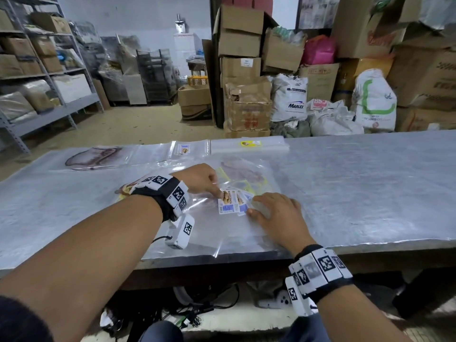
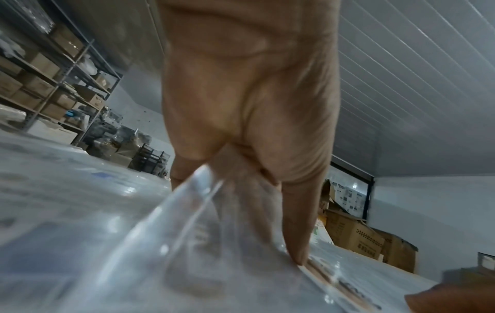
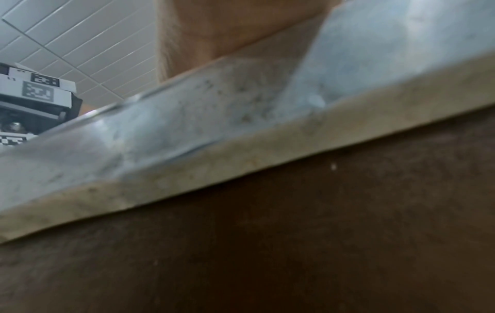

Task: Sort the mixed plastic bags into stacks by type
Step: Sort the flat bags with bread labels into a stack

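Observation:
A loose pile of clear plastic bags [image 1: 237,183] with printed labels lies on the grey table [image 1: 370,181] in front of me. My left hand [image 1: 216,190] is over its left side: the index finger [image 2: 297,243] presses down on a white and blue label [image 1: 225,202], while the other fingers pinch a raised fold of a clear bag [image 2: 187,211]. My right hand [image 1: 259,206] lies flat on the pile's right side with straight fingers. The right wrist view shows only my palm [image 3: 214,31] and the table edge [image 3: 241,165], blurred.
Along the table's far edge lie three sorted lots: a bag with a brown print [image 1: 93,155], bags with a small label [image 1: 185,149], and a stack with a yellow label [image 1: 249,144]. Cardboard boxes [image 1: 246,112], sacks and shelving stand beyond.

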